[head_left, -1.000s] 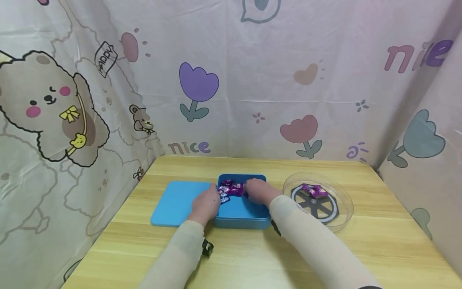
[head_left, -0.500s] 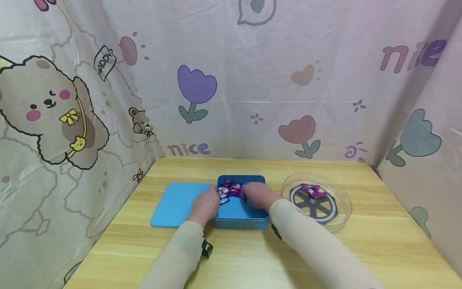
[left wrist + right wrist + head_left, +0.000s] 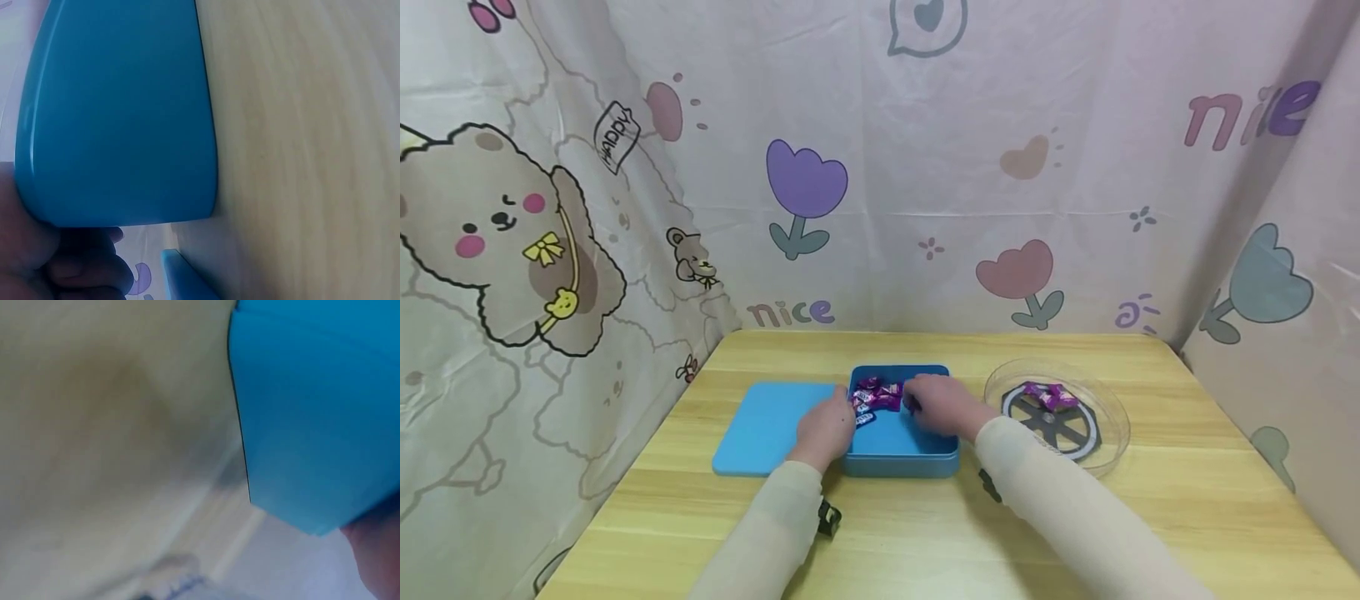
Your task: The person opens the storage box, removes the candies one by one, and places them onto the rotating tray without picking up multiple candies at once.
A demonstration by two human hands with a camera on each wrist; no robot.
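Note:
My left hand (image 3: 826,427) grips the left wall of an open blue box (image 3: 902,467), thumb at the rim. In the left wrist view, the box's side (image 3: 119,112) fills the upper left, and the curled fingers (image 3: 94,275) show below it. Several purple-wrapped candies (image 3: 887,396) lie inside at the back left, with a dark blue one (image 3: 865,417) in front. Over the box's right half is my right hand (image 3: 946,404), fingers bent down beside the candies; I cannot tell if it pinches one. The right wrist view catches only part of this hand (image 3: 378,547) at the box's edge.
Left of the box lies a flat light-blue lid (image 3: 760,433). To the right, a clear round dish (image 3: 1116,446) holds purple candies (image 3: 1051,396) over a dark wheel-like pattern. Patterned cloth (image 3: 917,275) hangs behind and beside the wooden table (image 3: 895,542).
My right hand dips a little toward the candies in the box, then shifts back slightly as its wrist moves right. The left hand stays on the box wall. The head view tilts slightly.

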